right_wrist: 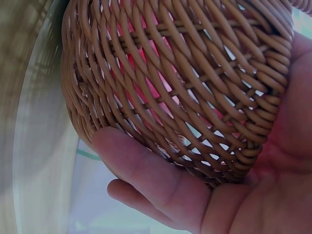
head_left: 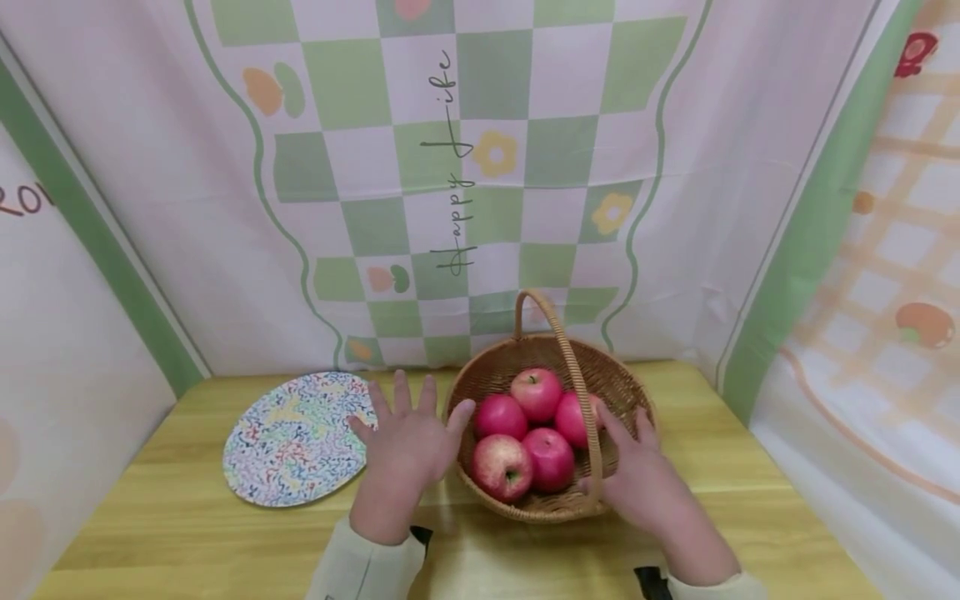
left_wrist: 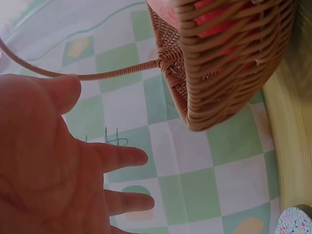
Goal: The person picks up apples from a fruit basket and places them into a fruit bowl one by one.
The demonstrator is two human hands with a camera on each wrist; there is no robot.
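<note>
A round brown wicker basket [head_left: 540, 514] with an arched handle [head_left: 575, 375] stands on the table. Several red apples [head_left: 536, 394] lie inside, and one apple [head_left: 501, 468] at the front left is paler and streaked. My right hand [head_left: 648, 483] grips the basket's right side at the rim; the right wrist view shows fingers [right_wrist: 151, 170] against the outer weave. Just left of the basket, my left hand [head_left: 412, 446] is held with its fingers spread and nothing in it. In the left wrist view, the left palm [left_wrist: 44, 161] faces the camera, apart from the basket [left_wrist: 229, 87].
A round, flat piece with a multicoloured squiggle pattern [head_left: 292, 442] lies on the wooden table [head_left: 157, 492], left of the left hand. Behind the table hangs a green-and-white checked cloth [head_left: 491, 208]. More printed cloth [head_left: 870, 333] hangs at the right side.
</note>
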